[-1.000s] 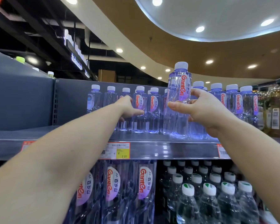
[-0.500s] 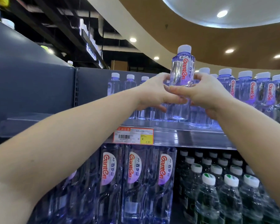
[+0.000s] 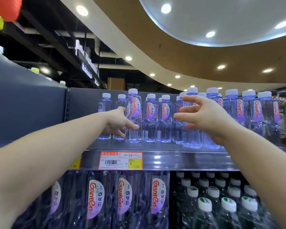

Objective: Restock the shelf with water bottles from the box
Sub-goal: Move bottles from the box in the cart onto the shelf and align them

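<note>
A clear water bottle (image 3: 134, 116) with a white cap and a red-lettered label stands upright on the shelf (image 3: 155, 160), at the front of the row and left of centre. The left hand (image 3: 118, 123) holds it low on the body: the grip is clamped on it, thumb across the front face and fingers curled round its left side. The right hand (image 3: 203, 117) hovers to the right, its grip apart, fingers spread and slightly bent in front of neighbouring bottles; whether any fingertip touches one cannot be told.

Besides the held bottle, some fourteen white caps of the same kind show on this shelf, the rear ones partly hidden, so the count is approximate. Two stand behind the left hand, three just to the right of the held bottle, and the remainder extend rightward past the right hand.

One full price tag (image 3: 120, 160), orange and yellow, is fixed to the shelf edge below the held bottle. Beneath it stand four large labelled bottles (image 3: 124, 199), and to their right a block of green-and-white-capped bottles (image 3: 228, 205).
</note>
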{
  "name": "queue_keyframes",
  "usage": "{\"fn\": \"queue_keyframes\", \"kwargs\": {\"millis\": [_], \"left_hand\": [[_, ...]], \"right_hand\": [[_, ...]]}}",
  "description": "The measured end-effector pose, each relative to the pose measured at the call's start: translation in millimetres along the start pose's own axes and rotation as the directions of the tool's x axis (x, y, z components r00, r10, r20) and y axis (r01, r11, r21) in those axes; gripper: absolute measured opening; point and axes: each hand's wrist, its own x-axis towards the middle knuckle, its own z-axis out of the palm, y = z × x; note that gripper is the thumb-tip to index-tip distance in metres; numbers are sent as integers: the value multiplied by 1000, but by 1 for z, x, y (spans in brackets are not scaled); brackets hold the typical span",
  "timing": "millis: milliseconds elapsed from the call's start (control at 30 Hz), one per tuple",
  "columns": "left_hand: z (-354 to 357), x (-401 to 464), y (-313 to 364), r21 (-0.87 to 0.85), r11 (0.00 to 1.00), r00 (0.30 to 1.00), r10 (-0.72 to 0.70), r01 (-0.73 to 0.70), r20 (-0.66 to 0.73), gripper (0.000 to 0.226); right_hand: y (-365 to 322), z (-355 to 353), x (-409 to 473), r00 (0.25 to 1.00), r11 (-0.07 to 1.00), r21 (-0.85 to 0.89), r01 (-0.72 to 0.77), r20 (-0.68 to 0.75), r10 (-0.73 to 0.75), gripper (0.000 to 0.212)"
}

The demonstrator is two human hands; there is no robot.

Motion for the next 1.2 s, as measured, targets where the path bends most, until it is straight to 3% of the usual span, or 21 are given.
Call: {"fn": "queue_keyframes", "kwargs": {"millis": [233,367,567,833,967,1100,1200], "left_hand": [[2,7,-1,98,994,998,-56,56,-9,103],[4,11,1,196,979,998,-60,65,-33,98],[8,27,2,387,920,991,-18,67,-130,68],[7,37,-2,430,902,990,12,50,-140,67],[7,39,-6,429,902,990,25,39,-141,64],[7,40,-8,417,908,989,36,27,-142,65],[7,40,-7,422,906,990,35,28,-139,65]], "right_hand": [[10,9,3,998,999,-13,32,46,-31,68],[15,15,5,998,998,-46,44,54,-41,69],[23,21,7,996,993,-97,65,69,-59,70],[39,31,9,984,944,-277,179,70,-166,68],[46,43,0,959,822,-495,280,117,-257,54],[48,51,-12,930,560,-744,363,260,-259,83],[47,51,-11,927,522,-769,369,269,-260,87]]}}
